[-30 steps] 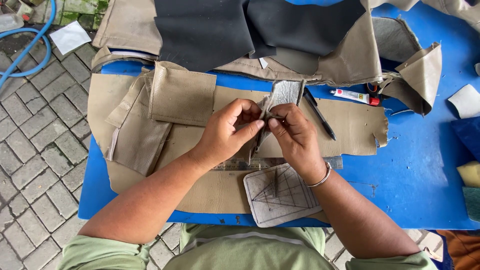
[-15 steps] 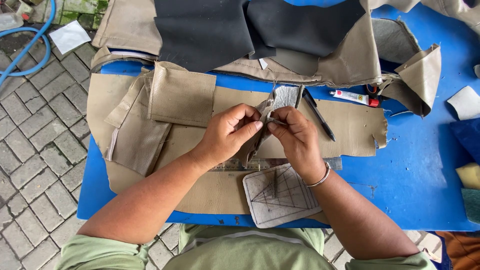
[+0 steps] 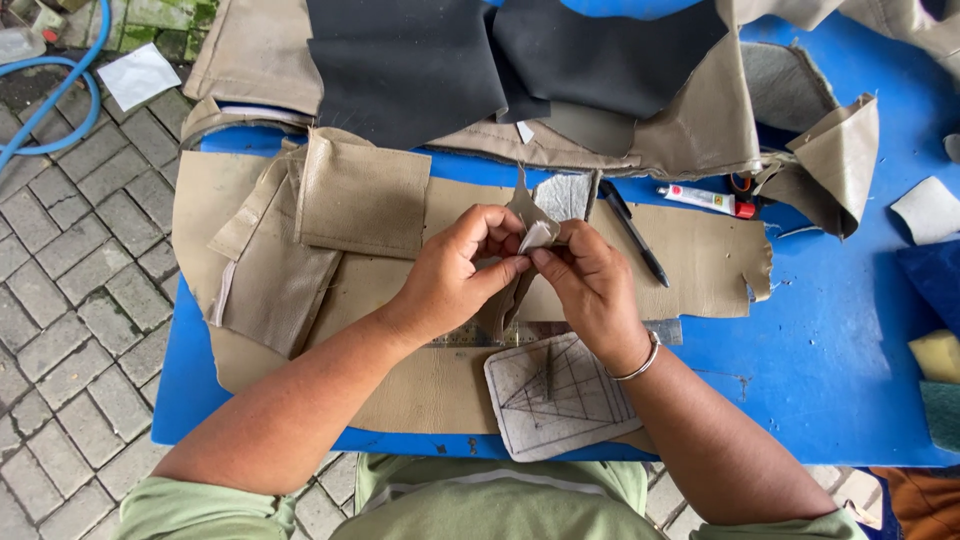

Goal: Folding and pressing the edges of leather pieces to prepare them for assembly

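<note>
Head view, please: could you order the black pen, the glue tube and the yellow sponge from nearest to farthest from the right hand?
1. Black pen, just beyond the right hand.
2. Glue tube, farther up and right.
3. Yellow sponge, at the table's far right edge.

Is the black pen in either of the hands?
No. The black pen lies on the beige leather sheet, while the left hand and right hand pinch a small folded beige leather piece.

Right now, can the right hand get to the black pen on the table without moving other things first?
Probably yes. The black pen lies uncovered on the tan sheet, just beyond the right hand. But that hand and the left hand both pinch a small grey piece, so it must let go first.
</note>
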